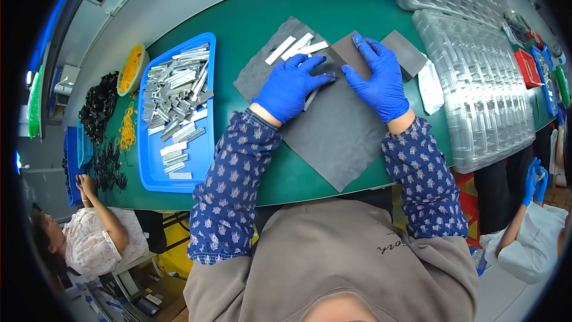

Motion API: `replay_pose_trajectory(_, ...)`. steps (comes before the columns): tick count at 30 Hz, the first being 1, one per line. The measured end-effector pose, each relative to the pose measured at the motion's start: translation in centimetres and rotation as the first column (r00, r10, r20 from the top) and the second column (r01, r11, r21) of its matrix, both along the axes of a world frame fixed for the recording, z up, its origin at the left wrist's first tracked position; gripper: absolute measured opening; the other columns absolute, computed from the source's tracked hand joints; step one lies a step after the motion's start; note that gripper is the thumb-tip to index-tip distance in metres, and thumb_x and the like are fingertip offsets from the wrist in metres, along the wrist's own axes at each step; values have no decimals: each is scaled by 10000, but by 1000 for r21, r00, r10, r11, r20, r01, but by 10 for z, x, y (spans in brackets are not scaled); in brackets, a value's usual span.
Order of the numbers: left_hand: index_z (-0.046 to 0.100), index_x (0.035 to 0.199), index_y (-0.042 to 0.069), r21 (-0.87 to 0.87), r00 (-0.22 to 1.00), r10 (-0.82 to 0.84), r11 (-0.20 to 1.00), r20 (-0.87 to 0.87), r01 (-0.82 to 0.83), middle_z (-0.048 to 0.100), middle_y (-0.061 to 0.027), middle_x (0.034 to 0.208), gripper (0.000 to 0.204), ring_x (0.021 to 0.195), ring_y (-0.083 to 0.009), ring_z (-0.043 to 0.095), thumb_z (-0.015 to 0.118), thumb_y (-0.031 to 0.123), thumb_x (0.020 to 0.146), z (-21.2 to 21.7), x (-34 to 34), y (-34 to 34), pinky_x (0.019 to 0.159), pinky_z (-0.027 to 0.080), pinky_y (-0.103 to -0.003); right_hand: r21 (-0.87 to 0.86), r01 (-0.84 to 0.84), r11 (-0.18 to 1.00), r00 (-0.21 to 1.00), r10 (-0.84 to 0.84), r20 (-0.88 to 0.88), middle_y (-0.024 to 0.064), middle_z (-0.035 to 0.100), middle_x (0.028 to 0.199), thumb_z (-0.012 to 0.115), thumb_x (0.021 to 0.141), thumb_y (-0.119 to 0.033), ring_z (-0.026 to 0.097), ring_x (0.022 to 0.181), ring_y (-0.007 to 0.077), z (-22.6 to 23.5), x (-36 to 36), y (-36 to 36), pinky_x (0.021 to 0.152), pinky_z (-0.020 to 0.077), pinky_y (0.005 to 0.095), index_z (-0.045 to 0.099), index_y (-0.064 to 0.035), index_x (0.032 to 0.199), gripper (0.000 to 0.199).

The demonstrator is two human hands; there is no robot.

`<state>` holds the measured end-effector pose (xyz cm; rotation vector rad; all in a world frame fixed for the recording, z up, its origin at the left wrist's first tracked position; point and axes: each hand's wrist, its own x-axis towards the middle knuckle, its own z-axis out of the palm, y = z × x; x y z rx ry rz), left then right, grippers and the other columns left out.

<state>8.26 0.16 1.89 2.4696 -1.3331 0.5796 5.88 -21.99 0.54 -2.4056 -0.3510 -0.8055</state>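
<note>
Brown sweatshirt (333,244): nearest camera. Brown block (345,53): clamped between thumb and fingers of right hand (375,80); probably light, firm, best held by sides. Metal strip (310,101): beneath left hand (291,87), fingers parted, grip cannot be told; likely stiff, slippery. Blue tray (156,167): left of fingers.

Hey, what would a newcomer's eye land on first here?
The blue-gloved left hand and right hand at the dark grey sheet, near centre, would probably come first. Then come a rectangular blue plastic tray heaped with silvery strips on the left and ribbed clear plastic trays at right.
</note>
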Motion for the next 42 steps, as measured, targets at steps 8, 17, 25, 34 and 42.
replay_pose_trajectory(8,624,792,84,-13,891,341,932,-299,-361,591,-106,772,168,754,-311,589,662,247,775,-13,-38,-2,637,472,-439,11,10,1000,999,-9,-48,217,571,1210,740,775,-276,558,1086,365,-8,6,-10,958,452,414,544,-110,1344,624)
replay_pose_trajectory(17,651,842,48,-142,775,392,844,-495,-518,609,-105,729,219,652,-257,607,725,240,767,-26,-68,2,603,485,-379,-120,18,993,995,-30,-94,233,550,1236,721,795,-294,550,1084,396,-11,4,-6,945,449,438,530,-138,1359,615)
replay_pose_trajectory(25,648,783,79,-167,811,375,856,-450,-489,590,-85,680,166,641,-270,586,724,226,771,-30,-67,1,599,470,-390,-301,-224,927,969,181,-166,241,534,1247,724,766,-328,548,1052,400,3,-36,40,912,449,465,549,-183,1338,615)
replay_pose_trajectory(34,641,775,81,-167,826,394,856,-404,-490,588,-87,681,172,675,-279,593,716,235,784,-29,-68,-1,611,475,-402,-298,-129,946,984,84,-160,238,537,1251,728,749,-285,549,1055,402,4,-24,39,905,455,457,578,-197,1308,585)
replay_pose_trajectory(42,588,720,76,-176,774,380,833,-506,-524,568,-117,701,188,679,-320,576,662,231,797,-27,-69,-2,604,468,-447,-312,83,946,968,-152,-202,247,551,1248,733,774,-326,540,1098,405,-4,5,-4,955,449,451,599,-205,1301,557)
